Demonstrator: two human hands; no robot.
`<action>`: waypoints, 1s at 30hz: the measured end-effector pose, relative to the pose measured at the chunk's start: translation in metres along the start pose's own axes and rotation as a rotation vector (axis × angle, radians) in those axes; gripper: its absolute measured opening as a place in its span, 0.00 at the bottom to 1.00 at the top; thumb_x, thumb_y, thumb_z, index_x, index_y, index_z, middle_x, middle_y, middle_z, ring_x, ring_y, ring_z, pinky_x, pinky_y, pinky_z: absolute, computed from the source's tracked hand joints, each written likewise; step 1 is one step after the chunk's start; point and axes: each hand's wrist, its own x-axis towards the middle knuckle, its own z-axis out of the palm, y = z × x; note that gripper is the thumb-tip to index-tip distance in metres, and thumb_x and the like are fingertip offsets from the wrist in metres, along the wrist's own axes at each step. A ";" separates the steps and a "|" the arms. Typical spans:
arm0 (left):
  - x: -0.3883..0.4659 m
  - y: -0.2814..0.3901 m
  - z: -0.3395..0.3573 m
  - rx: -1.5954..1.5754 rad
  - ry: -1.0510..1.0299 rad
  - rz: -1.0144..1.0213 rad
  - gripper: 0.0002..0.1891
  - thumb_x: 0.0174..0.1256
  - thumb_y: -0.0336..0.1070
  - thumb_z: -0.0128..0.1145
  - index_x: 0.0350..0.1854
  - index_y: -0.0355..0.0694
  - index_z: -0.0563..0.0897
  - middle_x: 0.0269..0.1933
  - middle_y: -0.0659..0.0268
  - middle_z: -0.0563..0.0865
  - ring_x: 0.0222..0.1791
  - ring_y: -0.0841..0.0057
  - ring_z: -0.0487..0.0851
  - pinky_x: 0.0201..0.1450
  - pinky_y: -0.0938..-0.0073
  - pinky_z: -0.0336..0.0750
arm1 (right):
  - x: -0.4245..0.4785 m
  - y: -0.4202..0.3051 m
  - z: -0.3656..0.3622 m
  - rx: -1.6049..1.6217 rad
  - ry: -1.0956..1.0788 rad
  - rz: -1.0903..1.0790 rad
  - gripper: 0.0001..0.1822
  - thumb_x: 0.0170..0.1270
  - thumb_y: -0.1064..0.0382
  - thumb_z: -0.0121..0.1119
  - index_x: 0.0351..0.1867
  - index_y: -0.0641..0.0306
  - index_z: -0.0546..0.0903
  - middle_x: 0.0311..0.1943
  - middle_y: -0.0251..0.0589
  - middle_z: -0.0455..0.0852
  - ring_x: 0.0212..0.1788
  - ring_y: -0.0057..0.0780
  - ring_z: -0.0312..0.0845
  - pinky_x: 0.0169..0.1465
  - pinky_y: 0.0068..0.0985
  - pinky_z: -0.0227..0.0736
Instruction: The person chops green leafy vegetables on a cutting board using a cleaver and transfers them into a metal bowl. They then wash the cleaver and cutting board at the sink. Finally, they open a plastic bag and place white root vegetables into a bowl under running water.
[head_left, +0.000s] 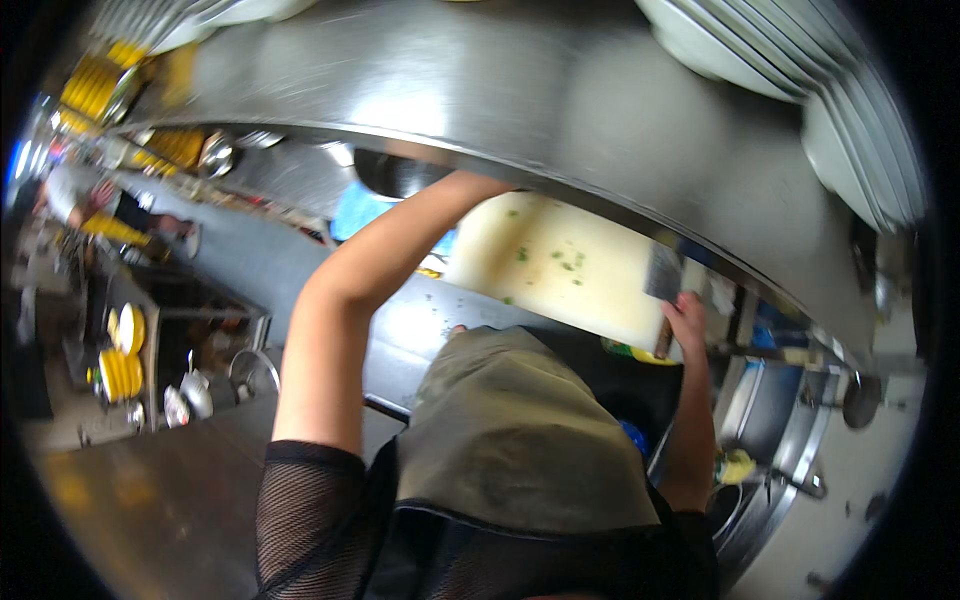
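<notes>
My right hand (686, 319) is closed on the wooden handle of a cleaver (664, 271), whose broad metal blade lies at the right end of a white cutting board (600, 300). Small green bits (568, 262) are scattered over the board. My left forearm reaches up beneath the steel shelf, and the shelf's edge hides my left hand. Near that wrist are a round metal bowl (397, 177) and a blue cloth (356, 210), to the left of the board.
A steel shelf (480, 82) crosses above the board and bears stacked white plates (739, 52). Yellow dishes (120, 375) stand on a rack at the left. A person (90, 199) is at the far left. At the right is a metal sink (772, 420).
</notes>
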 end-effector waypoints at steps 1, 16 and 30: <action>-0.004 0.005 0.001 -0.045 -0.006 0.005 0.11 0.64 0.34 0.52 0.44 0.36 0.81 0.45 0.51 0.83 0.43 0.57 0.81 0.48 0.63 0.73 | 0.001 0.008 0.000 -0.039 -0.024 0.013 0.16 0.52 0.58 0.70 0.31 0.65 0.74 0.25 0.37 0.74 0.30 0.30 0.73 0.36 0.31 0.70; -0.136 0.036 0.018 0.042 -0.419 -0.302 0.24 0.48 0.34 0.71 0.50 0.37 0.79 0.39 0.57 0.78 0.34 0.65 0.80 0.41 0.68 0.77 | 0.011 0.037 -0.020 0.250 -0.081 0.297 0.18 0.57 0.62 0.67 0.44 0.73 0.80 0.34 0.37 0.84 0.36 0.21 0.77 0.44 0.22 0.73; -0.167 0.026 0.022 0.264 -0.551 -0.011 0.08 0.54 0.35 0.64 0.32 0.40 0.80 0.34 0.59 0.81 0.40 0.59 0.81 0.43 0.63 0.76 | -0.033 -0.054 -0.028 -0.312 0.138 0.023 0.06 0.59 0.62 0.59 0.33 0.61 0.78 0.38 0.47 0.80 0.42 0.48 0.77 0.45 0.41 0.73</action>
